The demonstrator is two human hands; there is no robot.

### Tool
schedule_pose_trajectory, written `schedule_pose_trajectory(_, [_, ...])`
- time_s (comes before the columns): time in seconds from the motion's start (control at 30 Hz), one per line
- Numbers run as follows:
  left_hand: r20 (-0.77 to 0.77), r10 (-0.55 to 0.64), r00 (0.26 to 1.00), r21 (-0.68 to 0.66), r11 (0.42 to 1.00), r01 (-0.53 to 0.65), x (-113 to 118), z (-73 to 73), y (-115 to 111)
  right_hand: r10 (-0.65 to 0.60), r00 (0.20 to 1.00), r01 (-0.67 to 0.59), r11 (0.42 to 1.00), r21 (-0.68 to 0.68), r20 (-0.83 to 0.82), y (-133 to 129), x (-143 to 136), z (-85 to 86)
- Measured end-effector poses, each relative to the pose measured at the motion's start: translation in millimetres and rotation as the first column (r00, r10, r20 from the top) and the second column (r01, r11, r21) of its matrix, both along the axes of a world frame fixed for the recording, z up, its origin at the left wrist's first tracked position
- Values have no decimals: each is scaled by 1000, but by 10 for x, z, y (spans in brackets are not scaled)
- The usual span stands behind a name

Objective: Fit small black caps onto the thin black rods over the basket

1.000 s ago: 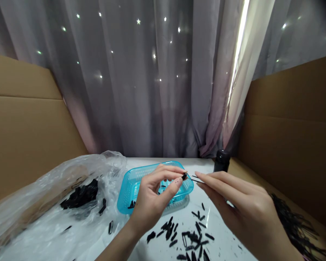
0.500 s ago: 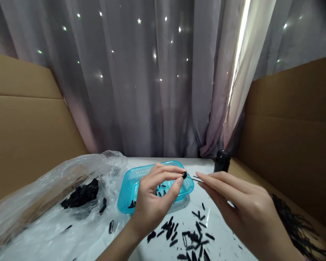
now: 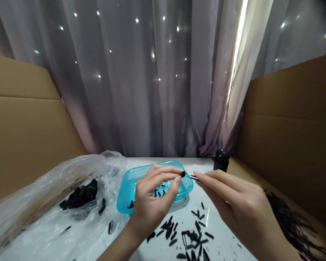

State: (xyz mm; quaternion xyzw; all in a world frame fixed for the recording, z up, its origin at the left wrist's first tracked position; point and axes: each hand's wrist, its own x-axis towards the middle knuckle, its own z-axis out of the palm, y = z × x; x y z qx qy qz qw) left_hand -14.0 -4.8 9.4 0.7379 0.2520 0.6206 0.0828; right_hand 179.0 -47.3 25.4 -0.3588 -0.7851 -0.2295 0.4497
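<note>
My left hand (image 3: 154, 195) is over the blue basket (image 3: 124, 192), its thumb and fingertips pinching a small dark piece (image 3: 183, 174) whose exact kind I cannot make out. My right hand (image 3: 237, 203) is closed round slim tweezers (image 3: 192, 177), their two thin prongs pointing left at the dark piece. Whether the tips touch it is too fine to tell. Several black scraps (image 3: 159, 192) lie inside the basket, partly hidden by my left hand. Below the hands, many short black strips (image 3: 197, 235) are scattered on the white table (image 3: 220, 239).
On the left, a clear plastic bag (image 3: 78, 159) holds a black clump (image 3: 81, 195). A black loop (image 3: 110, 227) lies near it. A black bottle (image 3: 221, 159) stands behind my right hand, and dark strands (image 3: 290, 217) lie at right. Cardboard walls (image 3: 24, 127) flank both sides.
The dark piece has turned slightly between my left fingertips. Both hands stay nearly in place, and the whole view has shifted a little.
</note>
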Motion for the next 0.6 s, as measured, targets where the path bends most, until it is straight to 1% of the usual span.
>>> schedule_pose_trajectory(0.1, [51, -28, 998, -83, 996, 32, -6, -11, -15, 23, 999, -23, 1000, 7, -34, 6, -25, -9])
schedule_pose_trajectory(0.23, [111, -90, 990, -191, 976, 110, 36, -30, -43, 27, 999, -26, 999, 33, -47, 8, -62, -9])
schedule_pose_trajectory(0.37, [108, -134, 985, -224, 962, 155, 102, -66, -56, 9, 1000, -8, 999, 43, -27, 11, -78, -8])
schedule_pose_trajectory(0.5, [131, -143, 981, -249, 953, 172, 116, -90, -55, -4, 998, 5, 1000, 18, -67, 10, -60, -26])
schedule_pose_trajectory(0.6, [163, -140, 977, -258, 949, 179, 105, -77, -59, 10, 996, -9, 1000, 5, -85, -6, -41, -35])
